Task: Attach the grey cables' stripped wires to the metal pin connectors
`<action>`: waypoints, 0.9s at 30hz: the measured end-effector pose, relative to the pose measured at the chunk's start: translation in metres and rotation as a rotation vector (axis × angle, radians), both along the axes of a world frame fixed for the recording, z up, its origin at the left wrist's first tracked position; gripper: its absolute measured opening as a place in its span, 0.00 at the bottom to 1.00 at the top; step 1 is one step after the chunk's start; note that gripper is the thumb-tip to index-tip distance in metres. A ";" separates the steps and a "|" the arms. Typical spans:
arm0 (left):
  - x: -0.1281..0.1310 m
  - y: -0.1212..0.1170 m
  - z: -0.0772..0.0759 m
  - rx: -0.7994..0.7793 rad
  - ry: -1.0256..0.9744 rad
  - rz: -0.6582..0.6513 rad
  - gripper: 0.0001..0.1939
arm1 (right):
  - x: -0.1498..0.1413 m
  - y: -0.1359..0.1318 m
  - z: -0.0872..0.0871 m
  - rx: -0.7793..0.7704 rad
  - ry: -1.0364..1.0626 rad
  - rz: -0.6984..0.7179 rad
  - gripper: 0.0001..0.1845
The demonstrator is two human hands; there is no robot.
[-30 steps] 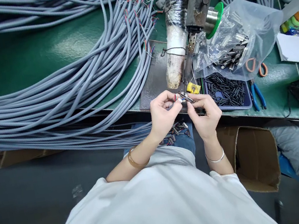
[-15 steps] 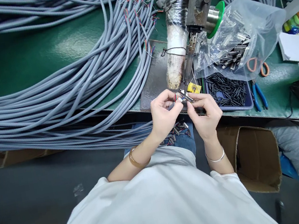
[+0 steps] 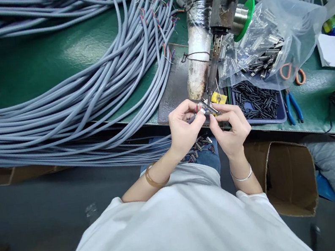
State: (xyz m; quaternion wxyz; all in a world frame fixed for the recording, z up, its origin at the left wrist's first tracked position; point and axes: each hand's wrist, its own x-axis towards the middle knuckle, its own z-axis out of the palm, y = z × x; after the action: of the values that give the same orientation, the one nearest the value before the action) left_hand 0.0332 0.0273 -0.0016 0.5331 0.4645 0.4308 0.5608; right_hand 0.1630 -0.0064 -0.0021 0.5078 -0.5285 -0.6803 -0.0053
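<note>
My left hand [image 3: 185,129] is closed in a pinch on the stripped end of a grey cable, its thin coloured wires [image 3: 198,108] showing at the fingertips. Opposite it, my right hand [image 3: 232,126] pinches a small metal pin connector [image 3: 210,107], which meets the wires between both hands. Just above the connector is the lower end of a fixed soldering iron [image 3: 213,76]; whether they touch I cannot tell. A yellow sponge-like piece [image 3: 219,98] lies just beyond my right fingers. Several wired connectors [image 3: 201,143] rest on my lap below the hands.
Bundled grey cables [image 3: 92,95] cover the bench's left side. A wrapped duct [image 3: 198,69], a solder spool [image 3: 244,20], a bag of connectors [image 3: 269,40], a tray of black parts [image 3: 281,117] and blue-handled pliers [image 3: 293,106] stand right of centre. A cardboard box [image 3: 292,177] sits below.
The view has shifted slightly, so the bench things appear a little further right. Both hands keep nearly the same pinch, and the connector looks slightly turned.
</note>
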 end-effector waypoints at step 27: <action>-0.004 0.003 -0.007 -0.210 -0.205 -0.111 0.12 | 0.001 -0.002 -0.014 0.063 -0.117 -0.019 0.08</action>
State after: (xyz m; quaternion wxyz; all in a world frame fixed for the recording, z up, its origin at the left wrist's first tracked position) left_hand 0.0290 0.0307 -0.0086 0.6502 0.3696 0.4037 0.5269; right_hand 0.1642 -0.0079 -0.0157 0.4833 -0.5175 -0.7034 -0.0625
